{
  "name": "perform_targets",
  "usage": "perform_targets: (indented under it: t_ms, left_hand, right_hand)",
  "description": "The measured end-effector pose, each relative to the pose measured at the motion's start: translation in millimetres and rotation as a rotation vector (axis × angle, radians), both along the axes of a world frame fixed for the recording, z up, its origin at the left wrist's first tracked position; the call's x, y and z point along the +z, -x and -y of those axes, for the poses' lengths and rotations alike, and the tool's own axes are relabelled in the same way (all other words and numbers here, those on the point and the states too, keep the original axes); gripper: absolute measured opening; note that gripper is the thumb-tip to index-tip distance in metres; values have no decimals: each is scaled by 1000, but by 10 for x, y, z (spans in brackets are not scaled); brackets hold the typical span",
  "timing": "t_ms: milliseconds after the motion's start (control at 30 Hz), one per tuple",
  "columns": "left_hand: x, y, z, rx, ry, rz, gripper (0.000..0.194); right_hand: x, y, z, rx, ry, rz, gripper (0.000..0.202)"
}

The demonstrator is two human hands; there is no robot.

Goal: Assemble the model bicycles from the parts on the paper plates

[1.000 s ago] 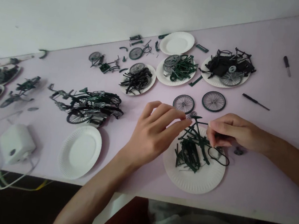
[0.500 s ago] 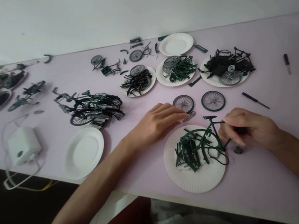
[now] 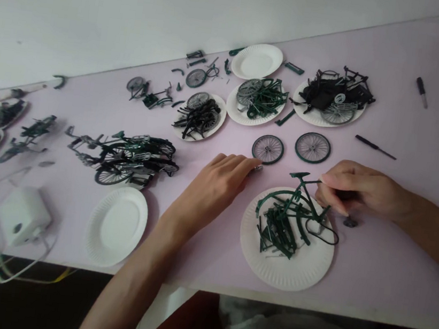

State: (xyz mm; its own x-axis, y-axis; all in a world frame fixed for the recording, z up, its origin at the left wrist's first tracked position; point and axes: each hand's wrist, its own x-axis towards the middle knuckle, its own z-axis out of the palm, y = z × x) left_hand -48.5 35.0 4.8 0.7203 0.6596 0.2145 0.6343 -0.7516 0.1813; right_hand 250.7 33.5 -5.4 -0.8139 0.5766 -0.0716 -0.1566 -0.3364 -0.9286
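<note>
Small green bicycle frame held in the right hand above a paper plate

In the head view, a small green bicycle frame (image 3: 311,202) is gripped at its front end by the right hand (image 3: 365,189), with thumb and fingers closed together on it. The frame is thus placed directly to the left of that hand, its saddle (image 3: 299,175) turned upward and its rear end pointed away from the fingers. It is held over a white paper plate (image 3: 281,275), on which a heap of green parts (image 3: 279,229) is gathered; whether the heap is touched by the frame cannot be told. A thin black loop (image 3: 325,243) is seen at the plate's right side, and a small dark piece (image 3: 350,221) is seen on the tabletop (image 3: 392,268), just below the right hand.

The left hand (image 3: 216,186) is lowered to the tabletop, left of the plate and apart from the frame. Its fingers are bent, and a small grey part (image 3: 258,168) is held at the fingertips. Just beyond them one spoked wheel (image 3: 268,149) is laid flat, with a second wheel (image 3: 313,147) beside it. A dark screwdriver (image 3: 375,147) is laid beyond the right hand.
</note>
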Motion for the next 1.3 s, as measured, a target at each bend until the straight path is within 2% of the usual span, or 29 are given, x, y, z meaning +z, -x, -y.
perform_targets:
  t_ms: [133, 233, 367, 467, 567, 700, 833, 933, 1000, 1300]
  left_hand:
    - [-4, 16, -16, 44, 111, 50, 35]
    - [10, 1, -15, 96, 182, 188, 29]
    - [91, -86, 54, 162, 134, 468, 13]
    - [149, -142, 107, 185, 122, 624, 14]
    - [145, -152, 122, 166, 122, 726, 15]
    - [85, -141, 147, 136, 185, 778, 17]
    - [100, -165, 193, 40, 182, 756, 36]
    - [158, -196, 202, -81, 128, 690, 24]
    - [180, -212, 199, -100, 145, 684, 19]
    - [123, -236, 214, 164, 362, 726, 5]
  right_hand:
    - [11, 23, -5, 8, -6, 8, 55]
    - [10, 34, -8, 21, -31, 30, 56]
    - [-5, 30, -6, 32, -69, 44, 56]
    - [-15, 32, 2, 30, -100, 38, 56]
    - [-12, 45, 12, 24, -104, 14, 56]
    - [6, 53, 20, 23, -91, 22, 55]
    - [9, 52, 19, 28, -83, 19, 54]
    - [9, 62, 20, 29, -73, 9, 54]
    - [15, 69, 21, 25, -71, 0, 54]
    - [1, 55, 17, 11, -78, 31, 53]
